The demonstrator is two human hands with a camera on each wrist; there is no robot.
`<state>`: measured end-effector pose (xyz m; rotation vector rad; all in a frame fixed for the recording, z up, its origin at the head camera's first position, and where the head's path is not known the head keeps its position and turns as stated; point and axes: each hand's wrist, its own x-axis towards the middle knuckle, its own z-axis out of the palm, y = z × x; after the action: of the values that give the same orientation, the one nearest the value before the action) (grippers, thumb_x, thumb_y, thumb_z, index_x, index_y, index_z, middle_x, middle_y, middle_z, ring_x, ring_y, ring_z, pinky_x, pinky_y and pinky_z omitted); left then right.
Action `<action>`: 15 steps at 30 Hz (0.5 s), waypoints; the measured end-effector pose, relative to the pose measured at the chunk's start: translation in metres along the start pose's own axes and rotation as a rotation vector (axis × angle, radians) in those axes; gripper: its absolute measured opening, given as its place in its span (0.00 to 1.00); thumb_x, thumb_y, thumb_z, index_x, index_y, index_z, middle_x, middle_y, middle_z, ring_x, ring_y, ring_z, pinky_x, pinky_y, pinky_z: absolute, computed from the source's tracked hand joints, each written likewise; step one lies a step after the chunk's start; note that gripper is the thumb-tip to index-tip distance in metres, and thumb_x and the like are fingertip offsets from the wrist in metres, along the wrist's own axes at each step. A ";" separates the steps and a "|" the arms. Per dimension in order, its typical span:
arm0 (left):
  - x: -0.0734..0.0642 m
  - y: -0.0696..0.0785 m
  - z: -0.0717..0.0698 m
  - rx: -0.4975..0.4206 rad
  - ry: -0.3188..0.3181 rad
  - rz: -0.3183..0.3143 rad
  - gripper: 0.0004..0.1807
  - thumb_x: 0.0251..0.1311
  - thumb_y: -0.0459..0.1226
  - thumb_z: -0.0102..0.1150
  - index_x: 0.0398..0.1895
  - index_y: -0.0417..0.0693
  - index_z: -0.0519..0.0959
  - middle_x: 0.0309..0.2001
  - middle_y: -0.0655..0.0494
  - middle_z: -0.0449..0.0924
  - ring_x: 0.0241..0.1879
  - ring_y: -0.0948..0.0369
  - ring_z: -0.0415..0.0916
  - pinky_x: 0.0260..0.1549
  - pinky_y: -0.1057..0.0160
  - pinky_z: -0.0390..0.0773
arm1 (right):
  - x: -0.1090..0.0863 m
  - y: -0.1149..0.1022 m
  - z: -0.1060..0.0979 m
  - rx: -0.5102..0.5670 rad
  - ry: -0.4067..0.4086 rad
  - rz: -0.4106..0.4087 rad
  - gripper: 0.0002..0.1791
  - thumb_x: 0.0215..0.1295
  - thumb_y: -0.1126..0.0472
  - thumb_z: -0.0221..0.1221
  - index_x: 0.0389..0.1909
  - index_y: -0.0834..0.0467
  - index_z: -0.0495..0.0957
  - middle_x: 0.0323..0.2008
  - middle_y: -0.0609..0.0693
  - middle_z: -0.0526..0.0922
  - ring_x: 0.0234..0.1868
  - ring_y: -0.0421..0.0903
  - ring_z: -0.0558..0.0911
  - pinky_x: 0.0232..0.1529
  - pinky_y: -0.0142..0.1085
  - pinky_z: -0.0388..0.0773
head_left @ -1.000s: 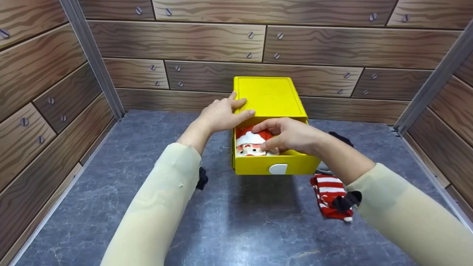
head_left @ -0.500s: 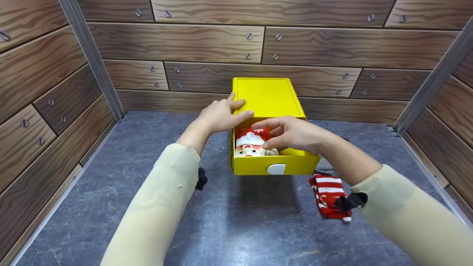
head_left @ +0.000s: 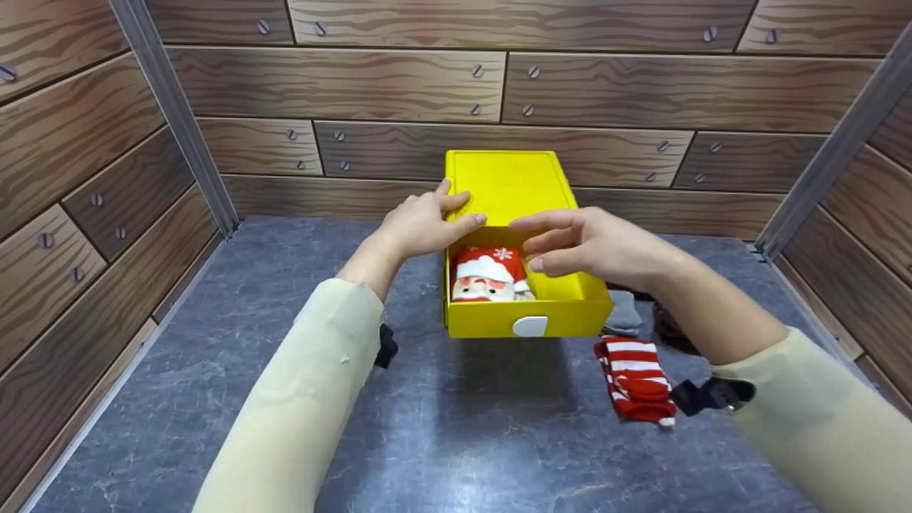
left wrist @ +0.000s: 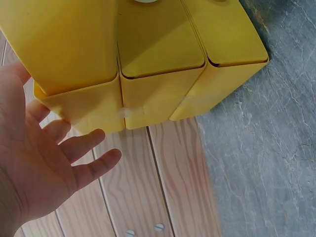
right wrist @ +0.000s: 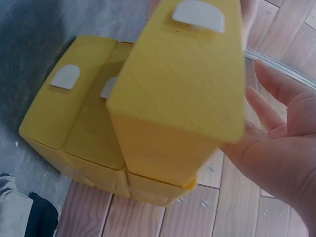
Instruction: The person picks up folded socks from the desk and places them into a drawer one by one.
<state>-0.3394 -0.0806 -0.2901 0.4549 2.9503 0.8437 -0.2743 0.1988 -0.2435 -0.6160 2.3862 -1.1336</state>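
In the head view a yellow drawer cabinet stands at the back middle, its top drawer pulled out towards me. A folded sock with a Santa face lies in the drawer's left half. My left hand rests on the cabinet's upper left edge, thumb near the front rim. Over the drawer's right side is my right hand, fingers loosely bent and holding nothing. In the right wrist view that hand is beside the drawer; the left wrist view shows my left fingers spread by its side.
Right of the cabinet lie a folded red-and-white striped sock, a grey folded piece and a dark brown one. Two lower drawers are closed. Wood-patterned walls enclose the back and sides.
My right hand has lifted out of the drawer, away from the Santa-face sock, moving up and right. The sock stays in the drawer. My left hand has kept its place.
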 end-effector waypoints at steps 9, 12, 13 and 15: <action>0.000 -0.001 0.000 0.000 -0.004 0.007 0.43 0.72 0.69 0.50 0.84 0.65 0.60 0.86 0.56 0.44 0.84 0.41 0.43 0.78 0.40 0.53 | -0.032 0.002 -0.019 0.065 0.153 -0.139 0.33 0.73 0.53 0.69 0.77 0.49 0.72 0.66 0.55 0.82 0.64 0.52 0.83 0.61 0.37 0.81; 0.000 -0.001 0.000 -0.004 -0.009 0.005 0.43 0.72 0.69 0.50 0.84 0.66 0.60 0.86 0.56 0.44 0.84 0.42 0.44 0.78 0.40 0.54 | -0.044 0.008 -0.028 0.074 0.203 -0.166 0.32 0.74 0.55 0.68 0.77 0.50 0.72 0.65 0.54 0.83 0.63 0.50 0.84 0.59 0.36 0.81; 0.000 -0.001 0.000 -0.004 -0.010 0.005 0.42 0.72 0.69 0.50 0.84 0.66 0.60 0.86 0.56 0.44 0.84 0.43 0.44 0.78 0.40 0.54 | -0.048 0.011 -0.031 0.083 0.215 -0.184 0.32 0.75 0.56 0.67 0.77 0.51 0.71 0.65 0.56 0.83 0.63 0.51 0.85 0.58 0.36 0.82; 0.000 0.000 0.000 -0.005 -0.012 0.004 0.43 0.72 0.69 0.50 0.84 0.66 0.60 0.87 0.56 0.43 0.84 0.43 0.44 0.78 0.41 0.54 | -0.056 0.017 -0.036 0.087 0.253 -0.196 0.30 0.77 0.56 0.65 0.76 0.51 0.72 0.64 0.55 0.83 0.61 0.49 0.86 0.57 0.37 0.83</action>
<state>-0.3399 -0.0809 -0.2898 0.4647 2.9367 0.8455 -0.2524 0.2617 -0.2261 -0.7277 2.5111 -1.4687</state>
